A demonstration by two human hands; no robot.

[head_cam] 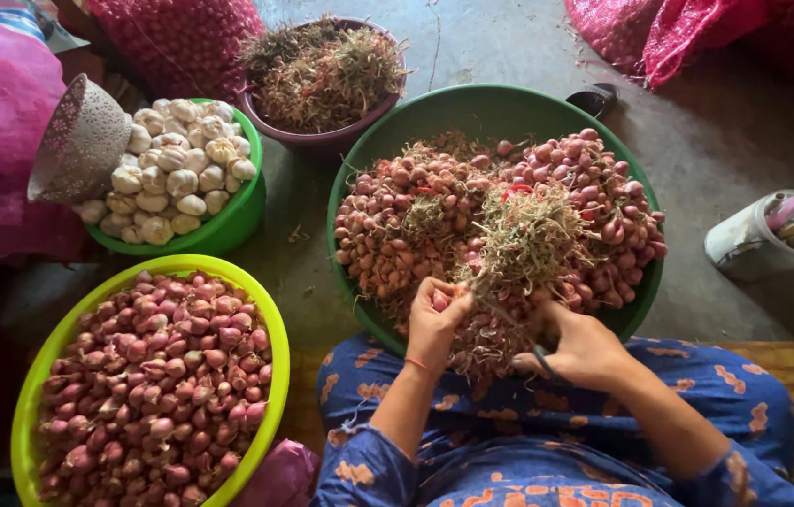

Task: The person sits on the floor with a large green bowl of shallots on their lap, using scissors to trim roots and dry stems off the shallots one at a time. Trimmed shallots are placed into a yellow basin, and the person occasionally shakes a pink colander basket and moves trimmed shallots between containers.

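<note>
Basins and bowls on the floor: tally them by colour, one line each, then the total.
Dark green: 1, the big basin of shallots that the left hand and right hand work over.
Bright green: 1, the bowl of garlic.
Yellow-green: 1, the basin of trimmed shallots.
Purple: 1, the bowl of dry roots.
Total: 4.
</note>
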